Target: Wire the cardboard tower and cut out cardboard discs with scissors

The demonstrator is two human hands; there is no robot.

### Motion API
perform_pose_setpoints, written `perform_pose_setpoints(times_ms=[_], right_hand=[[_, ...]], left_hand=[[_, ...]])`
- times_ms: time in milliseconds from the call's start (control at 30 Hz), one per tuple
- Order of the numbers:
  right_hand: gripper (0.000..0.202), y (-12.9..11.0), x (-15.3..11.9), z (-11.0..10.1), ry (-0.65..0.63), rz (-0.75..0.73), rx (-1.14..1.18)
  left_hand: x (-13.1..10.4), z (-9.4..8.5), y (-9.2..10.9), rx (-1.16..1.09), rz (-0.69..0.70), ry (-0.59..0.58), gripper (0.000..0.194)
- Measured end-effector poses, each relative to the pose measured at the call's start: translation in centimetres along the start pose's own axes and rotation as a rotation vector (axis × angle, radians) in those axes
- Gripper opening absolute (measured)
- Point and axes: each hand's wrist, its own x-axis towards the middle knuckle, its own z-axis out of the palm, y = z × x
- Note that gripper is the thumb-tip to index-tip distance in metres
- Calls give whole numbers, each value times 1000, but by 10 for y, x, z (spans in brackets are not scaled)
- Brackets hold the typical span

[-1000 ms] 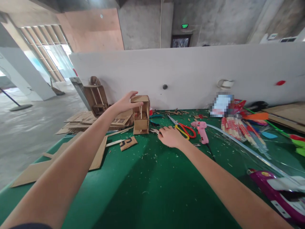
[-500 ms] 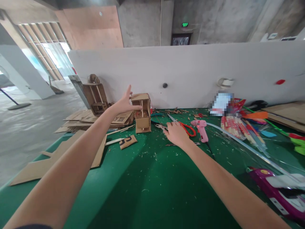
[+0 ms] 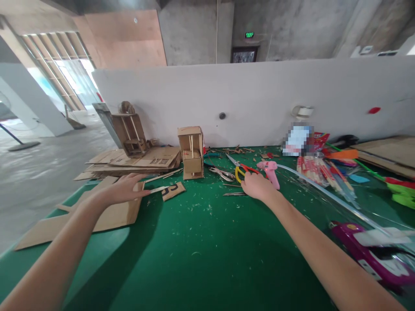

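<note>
My left hand [image 3: 121, 190] reaches over a bent piece of cardboard [image 3: 115, 216], its fingers and thumb apart. By the thumb lie a thin white stick [image 3: 158, 189] and a small cardboard scrap [image 3: 173, 190] with black marks. My right hand [image 3: 258, 186] has its fingers curled on the red and yellow handles of a pair of scissors [image 3: 233, 161], whose blades point away to the left. Next to that hand are metal pliers [image 3: 223, 174], a utility blade [image 3: 235, 194] and a pink glue gun [image 3: 269, 170]. A small cardboard box model [image 3: 192, 164] with upright sticks stands between my hands.
Stacked cardboard sheets [image 3: 155, 157] and another cardboard model [image 3: 128, 134] sit at the back left. To the right are a phone [image 3: 296, 140], bagged sticks [image 3: 316, 170], a clear tube [image 3: 327, 194] and a purple power strip [image 3: 363, 250]. A white partition [image 3: 194, 95] stands behind the green table [image 3: 201, 259].
My left hand has left the box model, moving down and left over the cardboard. My right hand has shifted right from beside the pliers onto the scissors' handles.
</note>
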Motion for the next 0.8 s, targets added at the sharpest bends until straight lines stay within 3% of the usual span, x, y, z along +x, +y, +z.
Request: perform_pose_setpoints(times_ms=[200, 367, 500, 667, 733, 800], right_hand=[[39, -3, 12, 4, 67, 95, 37], [33, 6, 22, 4, -10, 89, 129], [42, 9, 24, 4, 4, 80, 254], [33, 15, 32, 1, 6, 111, 567], [24, 14, 34, -2, 13, 80, 737], [22, 9, 32, -7, 28, 15, 899]], left_hand=[[3, 29, 74, 66, 233, 4, 48], [15, 45, 81, 22, 193, 63, 35], [22, 44, 82, -23, 153, 145, 49], [29, 42, 101, -620, 170, 244, 42], [28, 40, 112, -915, 158, 189, 38], [24, 35, 122, -1363, 56, 63, 37]])
